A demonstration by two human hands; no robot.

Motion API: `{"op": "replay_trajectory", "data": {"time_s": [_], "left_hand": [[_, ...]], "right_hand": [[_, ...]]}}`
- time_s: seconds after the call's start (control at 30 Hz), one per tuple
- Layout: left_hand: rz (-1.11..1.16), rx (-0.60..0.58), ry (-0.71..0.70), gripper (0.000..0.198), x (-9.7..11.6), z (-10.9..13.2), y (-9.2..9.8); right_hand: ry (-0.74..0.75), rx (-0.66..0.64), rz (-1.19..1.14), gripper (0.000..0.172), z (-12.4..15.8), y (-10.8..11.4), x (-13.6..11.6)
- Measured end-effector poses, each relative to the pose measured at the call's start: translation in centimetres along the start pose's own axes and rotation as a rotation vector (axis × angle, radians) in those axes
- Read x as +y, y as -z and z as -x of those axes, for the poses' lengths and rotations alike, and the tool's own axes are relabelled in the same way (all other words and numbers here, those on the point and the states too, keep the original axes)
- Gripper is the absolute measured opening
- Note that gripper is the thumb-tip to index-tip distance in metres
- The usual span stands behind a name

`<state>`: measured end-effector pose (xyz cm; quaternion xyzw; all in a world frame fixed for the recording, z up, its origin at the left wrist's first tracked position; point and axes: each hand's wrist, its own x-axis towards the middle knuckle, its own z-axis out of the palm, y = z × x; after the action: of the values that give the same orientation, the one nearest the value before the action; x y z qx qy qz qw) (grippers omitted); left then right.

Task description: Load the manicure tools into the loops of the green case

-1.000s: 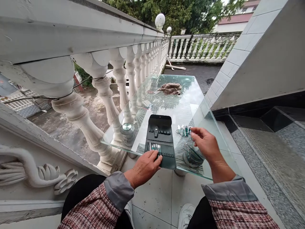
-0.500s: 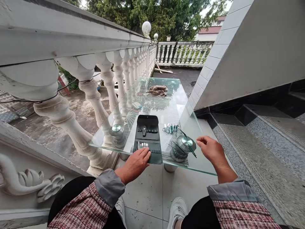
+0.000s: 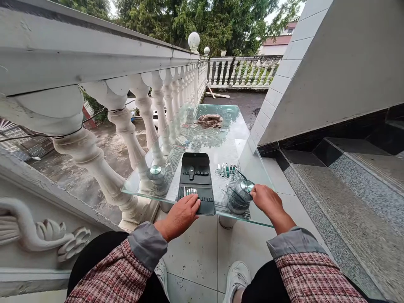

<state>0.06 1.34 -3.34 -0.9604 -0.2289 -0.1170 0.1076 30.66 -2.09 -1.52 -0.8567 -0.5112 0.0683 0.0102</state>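
A black manicure case (image 3: 195, 180) lies unfolded on the glass table (image 3: 217, 145), with several slim silver tools (image 3: 190, 191) in its loops near the front. My left hand (image 3: 180, 215) rests flat on the case's near left part, fingers stretched out beside those tools. To the right, my right hand (image 3: 267, 205) is closed in a pinch over the metal-capped table leg, at the end of a thin dark green tool (image 3: 243, 176). The fingertips hide that tool's near end. Beyond it lie several green and silver nail clippers (image 3: 227, 169) and small tools.
A crumpled brown cloth (image 3: 208, 121) lies toward the table's far end, and a small card (image 3: 182, 140) near its left edge. White balusters (image 3: 118, 130) line the left side. Stone steps (image 3: 341, 185) rise at the right.
My right hand has moved left, from beside the table's right edge to the thin green tool. The left hand stays on the case. The view has shifted slightly.
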Motion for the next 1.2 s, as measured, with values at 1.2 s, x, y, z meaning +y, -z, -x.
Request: {"op": "replay_trajectory", "data": {"time_s": [1.2], "left_hand": [[-0.039, -0.043, 0.002, 0.061, -0.2, 0.7, 0.6]], "right_hand": [[0.039, 0.236, -0.676, 0.023, 0.6, -0.2, -3.0]]}}
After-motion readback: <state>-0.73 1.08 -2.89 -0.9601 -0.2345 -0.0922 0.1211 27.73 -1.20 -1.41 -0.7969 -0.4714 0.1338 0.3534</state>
